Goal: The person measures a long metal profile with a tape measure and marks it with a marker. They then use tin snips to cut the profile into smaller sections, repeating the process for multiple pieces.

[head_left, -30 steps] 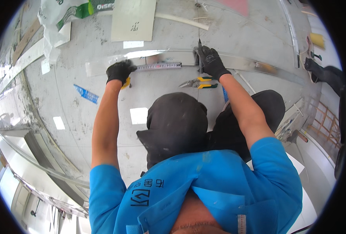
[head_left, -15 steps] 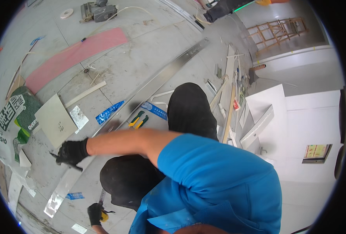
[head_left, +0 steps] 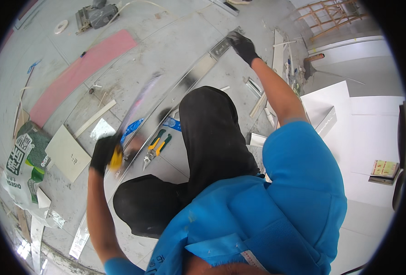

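Observation:
My left hand point(head_left: 103, 153), in a black glove, is closed around a yellow tape measure point(head_left: 116, 158). Its pulled-out blade point(head_left: 141, 96) slants away up and to the right, smeared by motion. A long shiny metal strip point(head_left: 198, 71) lies diagonally on the floor before my knees. At the strip's far end is my black-gloved right hand point(head_left: 243, 47), its fingers bent down at the metal; what they hold, if anything, is hidden. Between the strip and my knees lie pliers point(head_left: 155, 147) with yellow and green handles.
A pink strip point(head_left: 84, 75), a beige square board point(head_left: 69, 153) and a white-green bag point(head_left: 26, 167) lie on the left. A grey machine point(head_left: 96, 17) sits farther off. White panels point(head_left: 324, 105) and offcuts are at right, with a wooden ladder-like frame point(head_left: 329, 18) beyond.
My right hand has swung from the strip's near left part to its far end. My left hand has risen and moved forward with the tape measure, whose blade now points up across the floor.

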Demonstrator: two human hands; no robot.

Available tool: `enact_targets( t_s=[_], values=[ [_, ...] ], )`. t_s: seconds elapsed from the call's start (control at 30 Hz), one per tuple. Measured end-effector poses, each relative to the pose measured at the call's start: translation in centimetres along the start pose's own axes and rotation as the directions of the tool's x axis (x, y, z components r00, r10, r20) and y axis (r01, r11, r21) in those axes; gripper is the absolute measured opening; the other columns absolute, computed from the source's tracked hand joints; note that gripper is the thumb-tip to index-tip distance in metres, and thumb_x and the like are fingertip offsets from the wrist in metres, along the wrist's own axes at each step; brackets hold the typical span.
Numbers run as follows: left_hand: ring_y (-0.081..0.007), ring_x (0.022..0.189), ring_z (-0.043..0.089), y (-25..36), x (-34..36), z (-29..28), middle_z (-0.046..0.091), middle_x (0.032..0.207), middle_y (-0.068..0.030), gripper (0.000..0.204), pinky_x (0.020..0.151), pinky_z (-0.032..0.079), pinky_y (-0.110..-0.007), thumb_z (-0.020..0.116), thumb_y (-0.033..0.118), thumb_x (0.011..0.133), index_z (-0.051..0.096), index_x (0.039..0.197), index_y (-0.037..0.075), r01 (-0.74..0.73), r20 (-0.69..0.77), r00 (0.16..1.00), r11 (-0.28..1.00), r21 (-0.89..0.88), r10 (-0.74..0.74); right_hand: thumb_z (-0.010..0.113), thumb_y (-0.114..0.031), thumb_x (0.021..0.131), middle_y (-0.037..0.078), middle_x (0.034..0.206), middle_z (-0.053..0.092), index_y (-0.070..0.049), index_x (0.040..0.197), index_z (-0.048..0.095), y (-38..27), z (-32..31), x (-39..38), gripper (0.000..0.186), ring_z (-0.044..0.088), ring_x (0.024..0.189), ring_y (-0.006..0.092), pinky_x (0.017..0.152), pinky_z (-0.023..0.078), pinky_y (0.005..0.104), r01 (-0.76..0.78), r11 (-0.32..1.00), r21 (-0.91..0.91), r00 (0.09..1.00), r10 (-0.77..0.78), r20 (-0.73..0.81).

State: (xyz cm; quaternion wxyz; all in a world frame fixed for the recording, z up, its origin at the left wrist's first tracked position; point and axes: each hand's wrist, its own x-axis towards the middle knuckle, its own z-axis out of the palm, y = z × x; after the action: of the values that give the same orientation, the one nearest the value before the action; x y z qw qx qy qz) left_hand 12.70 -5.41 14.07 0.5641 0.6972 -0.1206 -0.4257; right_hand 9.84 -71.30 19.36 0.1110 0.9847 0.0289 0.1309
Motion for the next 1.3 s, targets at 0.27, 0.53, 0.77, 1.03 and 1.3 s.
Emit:
enact_targets(
  t_s=[0.27, 0.53, 0.77, 1.03, 1.3],
  values=[
    [-0.0241, 0.068, 0.067, 6.1, 27.3, 17.1, 0.068, 0.068, -0.0117, 0.056, 0.070, 0.050, -0.037, 0.053, 0.053, 0.094, 0.070, 0.071, 0.004, -0.099, 0.111, 0.992, 0.886, 0.453, 0.054, 0.065, -0.038, 0.095, 0.005, 0.094, 0.065, -0.002, 0.114, 0.065, 5.8, 7.0, -7.4, 0.041, 0.064, 0.086, 0.0154, 0.080, 0.053, 0.0312, -0.626, -0.058, 0.777, 0.712, 0.363, 0.601],
    [-0.0312, 0.079, 0.067, 5.8, 31.4, 26.1, 0.069, 0.084, -0.0119, 0.029, 0.075, 0.052, -0.041, 0.046, 0.029, 0.098, 0.066, 0.107, 0.010, 0.151, -0.040, 0.984, 0.705, 0.693, -0.172, 0.060, -0.051, 0.092, 0.012, 0.078, 0.066, -0.007, 0.105, 0.066, 5.3, 11.6, -3.5, 0.046, 0.065, 0.075, 0.0309, 0.071, 0.050, 0.0401, -0.638, 0.560, 0.528, 0.727, 0.210, 0.654],
    [-0.0303, 0.089, 0.065, 6.9, 31.6, 30.3, 0.064, 0.095, -0.0135, 0.035, 0.082, 0.049, -0.043, 0.053, 0.040, 0.095, 0.063, 0.101, 0.008, 0.310, -0.225, 0.951, 0.661, 0.683, -0.213, 0.060, -0.048, 0.093, 0.013, 0.073, 0.063, -0.007, 0.092, 0.063, 4.9, 15.5, -5.6, 0.041, 0.063, 0.071, 0.0329, 0.067, 0.049, 0.0414, -0.498, 0.548, 0.672, 0.861, 0.220, 0.459],
    [-0.0320, 0.083, 0.064, 5.8, 29.9, 30.3, 0.060, 0.090, -0.0124, 0.032, 0.075, 0.050, -0.042, 0.058, 0.035, 0.093, 0.061, 0.098, 0.003, 0.102, -0.103, 0.994, 0.767, 0.633, -0.047, 0.067, -0.039, 0.091, 0.006, 0.073, 0.066, -0.006, 0.093, 0.063, 5.3, 13.7, -6.1, 0.033, 0.065, 0.062, 0.0185, 0.063, 0.050, 0.0344, -0.743, 0.101, 0.662, 0.659, 0.288, 0.695],
    [-0.0335, 0.106, 0.062, 8.5, 32.1, 30.9, 0.064, 0.111, -0.0149, 0.041, 0.085, 0.049, -0.045, 0.053, 0.044, 0.095, 0.060, 0.111, 0.007, 0.391, -0.233, 0.916, 0.598, 0.700, -0.326, 0.068, -0.019, 0.089, 0.000, 0.063, 0.055, -0.007, 0.089, 0.061, 4.8, 14.3, -5.0, 0.015, 0.052, 0.054, 0.0090, 0.052, 0.043, 0.0272, -0.709, -0.159, 0.687, 0.627, 0.304, 0.717]
  ],
)
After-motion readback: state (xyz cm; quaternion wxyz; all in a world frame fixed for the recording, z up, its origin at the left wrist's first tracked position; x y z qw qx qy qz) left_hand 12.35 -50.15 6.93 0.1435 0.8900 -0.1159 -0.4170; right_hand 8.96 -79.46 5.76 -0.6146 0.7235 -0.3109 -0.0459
